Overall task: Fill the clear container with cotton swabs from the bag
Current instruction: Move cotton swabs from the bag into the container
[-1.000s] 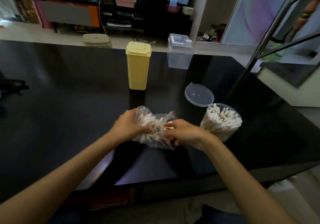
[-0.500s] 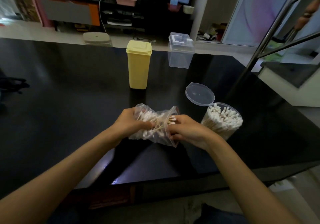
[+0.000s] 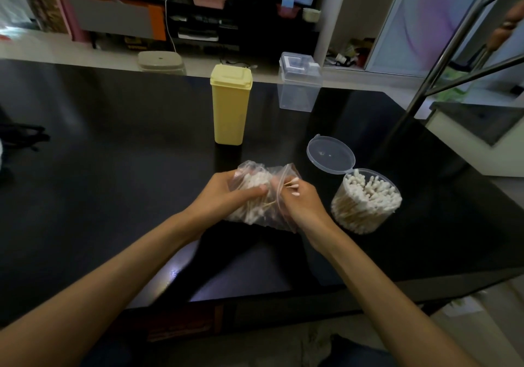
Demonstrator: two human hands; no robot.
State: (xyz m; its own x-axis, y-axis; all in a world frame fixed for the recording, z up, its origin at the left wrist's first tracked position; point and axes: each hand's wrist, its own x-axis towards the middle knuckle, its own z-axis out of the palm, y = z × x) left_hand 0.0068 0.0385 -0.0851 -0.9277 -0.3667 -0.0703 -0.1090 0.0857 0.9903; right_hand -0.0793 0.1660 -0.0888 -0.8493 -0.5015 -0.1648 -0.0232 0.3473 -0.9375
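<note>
**Swabs coming out of the bag, jar waiting at the right**

We hold the bag [image 3: 265, 196] just above the black table [image 3: 113, 168] at the centre of the frame. Our left hand [image 3: 226, 196] wraps round its left side, fingers curled over the plastic, which steadies the bundle and keeps the mouth turned toward the other hand. Our right hand [image 3: 302, 203] sits at that mouth and pinches a few cotton swabs [image 3: 292, 186] between thumb and fingertips, their white tips poking up past the knuckles. We judge this to be the draw-out step, with the bag still well stocked.

The clear container [image 3: 365, 200] stands just right of the right hand, tilted a little toward us by the wide lens, its hinged lid [image 3: 330, 154] flipped back to the upper left so the opening is free. It already looks nearly full, swabs standing upright and tightly packed, so any new ones will probably have to be eased in between them.

Further up the frame stand a yellow lidded box [image 3: 230, 104] and a square clear box [image 3: 299, 83], both shut and well apart from our hands. Nothing lies between the bag and the container; only the raised lid sits near the path
</note>
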